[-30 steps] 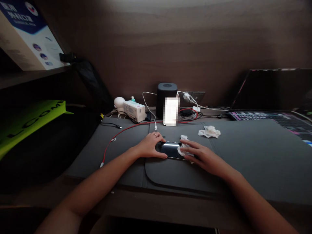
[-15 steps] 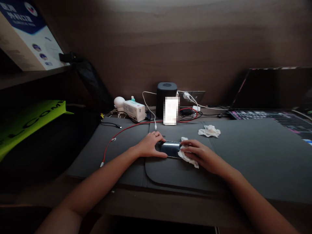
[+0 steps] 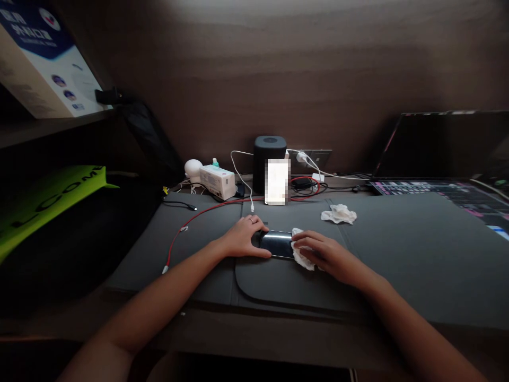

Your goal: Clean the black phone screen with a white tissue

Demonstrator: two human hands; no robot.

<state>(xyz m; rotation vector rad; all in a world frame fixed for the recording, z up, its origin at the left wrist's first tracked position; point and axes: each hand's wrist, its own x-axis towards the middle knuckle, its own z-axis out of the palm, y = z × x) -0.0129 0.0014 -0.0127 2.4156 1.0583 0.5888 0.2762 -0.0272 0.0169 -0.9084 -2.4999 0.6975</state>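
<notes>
A dark phone (image 3: 275, 244) lies flat, screen up, on the grey mat (image 3: 397, 254). My left hand (image 3: 247, 239) grips its left end, the thumb along the near edge and the fingers at the far edge. Under the fingers of my right hand (image 3: 324, 253) is a crumpled white tissue (image 3: 303, 258), pressed at the phone's right end, which it partly hides. A second crumpled tissue (image 3: 339, 214) rests on the mat farther back, to the right.
Behind the mat stand a black speaker (image 3: 260, 170), a small white box (image 3: 217, 181) and tangled cables. A red cable (image 3: 174, 240) curves across the mat's left side. An open laptop (image 3: 449, 148) is at right, a shelf at upper left.
My right hand and the tissue under it have shifted slightly, and the tissue looks more bunched up. My left hand keeps its grip on the phone. The whole view has moved a little.
</notes>
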